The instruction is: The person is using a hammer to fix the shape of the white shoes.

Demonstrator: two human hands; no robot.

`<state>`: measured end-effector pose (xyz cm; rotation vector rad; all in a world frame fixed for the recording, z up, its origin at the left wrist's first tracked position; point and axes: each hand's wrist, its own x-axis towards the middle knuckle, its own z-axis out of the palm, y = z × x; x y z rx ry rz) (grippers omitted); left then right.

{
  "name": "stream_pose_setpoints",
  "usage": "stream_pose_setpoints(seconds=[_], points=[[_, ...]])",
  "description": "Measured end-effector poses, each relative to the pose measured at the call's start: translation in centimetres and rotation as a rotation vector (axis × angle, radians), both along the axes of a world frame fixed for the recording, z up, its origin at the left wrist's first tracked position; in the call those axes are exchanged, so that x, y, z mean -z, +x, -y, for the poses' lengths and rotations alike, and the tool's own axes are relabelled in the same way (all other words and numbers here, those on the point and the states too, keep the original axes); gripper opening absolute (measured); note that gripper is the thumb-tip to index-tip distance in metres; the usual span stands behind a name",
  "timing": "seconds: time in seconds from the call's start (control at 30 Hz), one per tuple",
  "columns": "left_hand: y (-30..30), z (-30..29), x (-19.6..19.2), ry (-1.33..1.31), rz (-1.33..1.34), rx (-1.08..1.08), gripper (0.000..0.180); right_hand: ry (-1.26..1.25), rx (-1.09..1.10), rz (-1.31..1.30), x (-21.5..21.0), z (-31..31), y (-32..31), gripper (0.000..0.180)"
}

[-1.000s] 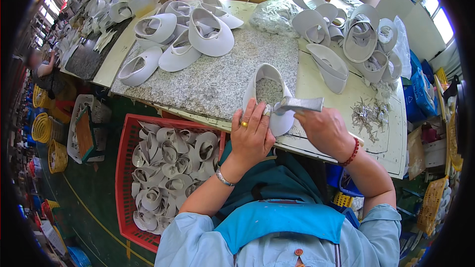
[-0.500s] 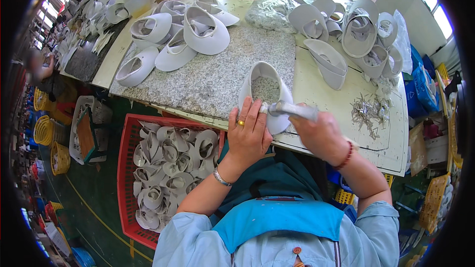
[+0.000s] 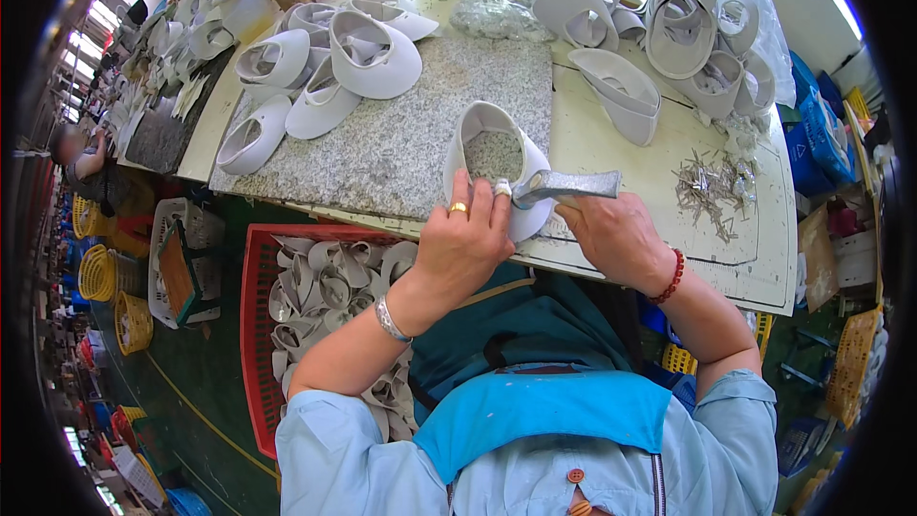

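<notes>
A white shoe upper (image 3: 532, 221), open in the middle, lies at the near edge of a speckled stone slab (image 3: 401, 148). My left hand (image 3: 463, 239) grips its near left side, fingers laid over the rim. That hand has a gold ring and white wrapping on a fingertip. My right hand (image 3: 616, 237) is closed around a hammer (image 3: 573, 183); most of the handle is hidden in my fist. The hammer's round face is down on the upper's near rim, right beside my left fingertips.
Several white uppers (image 3: 375, 57) stand on the slab's far left, and more (image 3: 683, 29) are piled at the back right. Small metal pins (image 3: 712, 193) lie scattered on the table's right. A red crate (image 3: 260, 325) of white pieces is below left. Another person (image 3: 86, 153) is far left.
The hammer was blurred in motion before and now shows sharply on the upper. The whole view has shifted slightly, and both hands still hold the same things.
</notes>
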<state>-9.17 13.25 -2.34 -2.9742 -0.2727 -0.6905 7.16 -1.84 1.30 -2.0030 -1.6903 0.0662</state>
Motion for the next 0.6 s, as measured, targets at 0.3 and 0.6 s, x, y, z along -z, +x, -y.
stream_pose_setpoints(seconds=[0.3,0.6], points=[[-0.3,0.2,1.7,-0.238,0.268,-0.035,0.053,0.096,-0.063,0.192,-0.4,-0.7,-0.5,0.013],[-0.1,-0.3,2.0,-0.306,0.274,-0.075,0.057,0.409,0.028,0.160,-0.6,-2.2,-0.6,0.019]])
